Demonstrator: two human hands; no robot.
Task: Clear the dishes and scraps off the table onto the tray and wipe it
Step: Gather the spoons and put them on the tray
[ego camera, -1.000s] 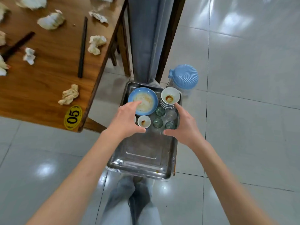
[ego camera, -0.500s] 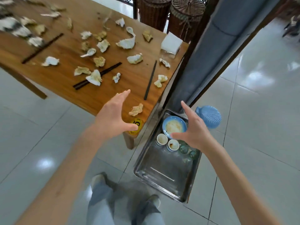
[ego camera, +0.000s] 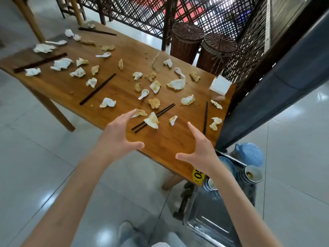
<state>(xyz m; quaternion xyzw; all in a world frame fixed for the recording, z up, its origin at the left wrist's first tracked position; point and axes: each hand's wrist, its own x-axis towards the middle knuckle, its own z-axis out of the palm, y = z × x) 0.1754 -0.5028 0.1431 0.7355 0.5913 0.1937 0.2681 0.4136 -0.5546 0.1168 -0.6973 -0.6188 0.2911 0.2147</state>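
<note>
The wooden table (ego camera: 170,145) is strewn with several crumpled napkins, such as one napkin (ego camera: 151,120) near its front, plus dark chopsticks (ego camera: 153,118) and white spoons (ego camera: 143,94). My left hand (ego camera: 118,135) hovers over the table's near edge with fingers spread, its fingertips close to a stained napkin (ego camera: 139,113). My right hand (ego camera: 200,151) is raised beside it, also spread and holding nothing. On the floor at lower right sits the metal tray (ego camera: 204,221) with a blue plate (ego camera: 227,164), stacked bowls (ego camera: 250,174) and small cups (ego camera: 211,184).
A grey padded chair back (ego camera: 277,97) stands right of the table. Two wicker baskets (ego camera: 203,45) and a lattice screen are behind it. A blue shell-shaped lid (ego camera: 249,153) lies on the floor by the tray. A folded white napkin stack (ego camera: 220,85) sits at the table's far corner.
Both hands left the tray and rose toward the table. The view swung up from the tray to the littered tabletop.
</note>
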